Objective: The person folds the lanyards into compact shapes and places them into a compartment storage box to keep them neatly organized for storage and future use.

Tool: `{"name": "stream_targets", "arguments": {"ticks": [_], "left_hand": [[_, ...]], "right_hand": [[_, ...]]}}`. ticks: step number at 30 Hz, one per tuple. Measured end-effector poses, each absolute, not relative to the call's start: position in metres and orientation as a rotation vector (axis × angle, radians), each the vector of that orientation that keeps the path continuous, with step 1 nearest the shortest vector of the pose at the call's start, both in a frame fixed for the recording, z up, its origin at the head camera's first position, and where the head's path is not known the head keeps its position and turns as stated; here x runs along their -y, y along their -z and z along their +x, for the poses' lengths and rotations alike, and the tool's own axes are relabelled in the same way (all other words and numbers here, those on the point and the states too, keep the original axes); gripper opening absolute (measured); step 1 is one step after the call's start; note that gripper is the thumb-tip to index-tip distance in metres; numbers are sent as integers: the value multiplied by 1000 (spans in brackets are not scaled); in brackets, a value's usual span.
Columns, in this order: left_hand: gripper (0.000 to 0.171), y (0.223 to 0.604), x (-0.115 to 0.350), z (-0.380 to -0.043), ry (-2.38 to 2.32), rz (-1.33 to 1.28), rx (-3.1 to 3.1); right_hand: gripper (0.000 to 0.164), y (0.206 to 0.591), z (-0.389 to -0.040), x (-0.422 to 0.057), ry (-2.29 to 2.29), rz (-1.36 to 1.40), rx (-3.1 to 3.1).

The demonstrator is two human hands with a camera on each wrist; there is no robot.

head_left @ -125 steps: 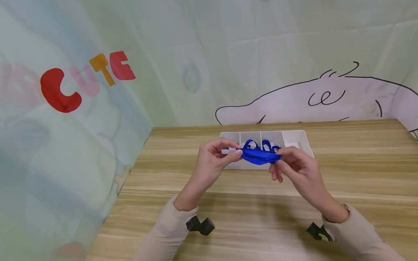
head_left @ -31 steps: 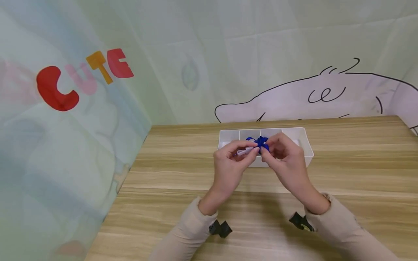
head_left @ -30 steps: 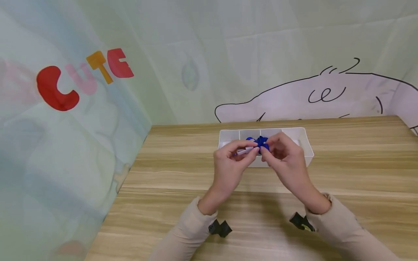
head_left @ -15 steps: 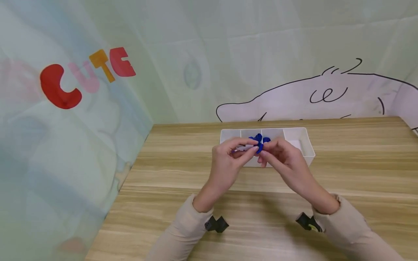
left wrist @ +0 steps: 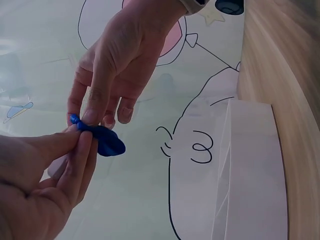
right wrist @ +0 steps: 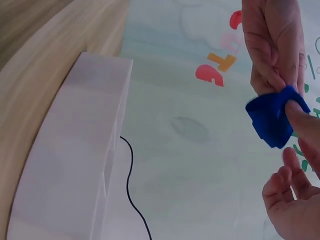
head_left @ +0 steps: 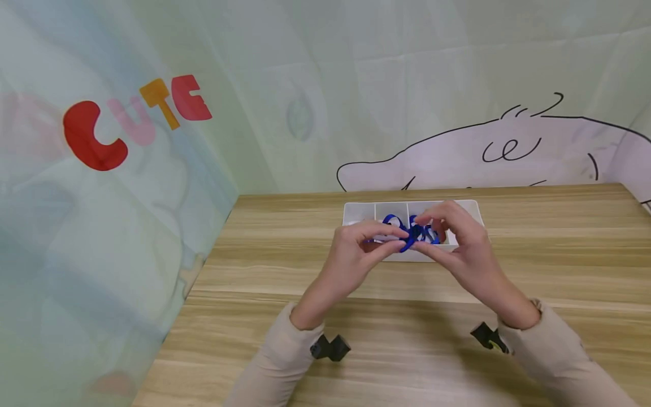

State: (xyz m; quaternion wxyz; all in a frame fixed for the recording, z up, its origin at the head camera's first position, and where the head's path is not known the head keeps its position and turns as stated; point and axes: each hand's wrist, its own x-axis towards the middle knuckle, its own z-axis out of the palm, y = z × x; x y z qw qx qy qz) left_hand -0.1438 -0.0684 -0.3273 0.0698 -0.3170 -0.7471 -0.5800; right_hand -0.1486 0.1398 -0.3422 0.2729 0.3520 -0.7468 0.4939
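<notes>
In the head view my left hand [head_left: 351, 254] pinches a bunched blue ribbon [head_left: 409, 242] between thumb and fingertips. My right hand [head_left: 465, 249] meets it from the other side, thumb at its near edge and index finger raised above. Up close, the left wrist view shows the ribbon [left wrist: 107, 140] gathered at the left fingertips, one folded lobe sticking out. A pale piece [left wrist: 57, 167] shows behind the left fingers. In the right wrist view the right thumb [right wrist: 302, 120] presses on the folded ribbon [right wrist: 272, 117], the other fingers loosely bent.
Just beyond the hands stands a white divided tray [head_left: 358, 212] on the wooden table [head_left: 274, 254]. Blue ribbon loops [head_left: 393, 219] lie in its middle compartments. Printed cloth walls [head_left: 285, 113] rise behind and at the left.
Earlier the ribbon was stretched between both hands, with a white piece sticking out at the left. It is now bunched at the fingertips. The right index finger has lifted away from the thumb.
</notes>
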Motion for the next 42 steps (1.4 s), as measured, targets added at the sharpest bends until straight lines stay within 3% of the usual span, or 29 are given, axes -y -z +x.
{"name": "stream_targets", "arguments": {"ticks": [3, 7, 15, 24, 38, 42], "left_hand": [[14, 326, 70, -144, 1740, -991, 2286], [19, 326, 72, -146, 1833, -1016, 2291], [50, 332, 71, -144, 2202, -904, 2173], [23, 345, 61, -143, 2225, -809, 1957], [18, 345, 56, -141, 1982, -815, 2067], [17, 345, 54, -143, 1905, -797, 2093]], "right_hand": [[49, 339, -150, -143, -1293, 995, 2043], [39, 336, -149, -145, -1316, 1049, 2106], [34, 335, -146, -147, -1456, 1005, 2171], [24, 336, -140, -141, -1721, 899, 2055], [9, 340, -146, -148, -1877, 1107, 1974], [14, 341, -146, -151, -1858, 1083, 2026]]}}
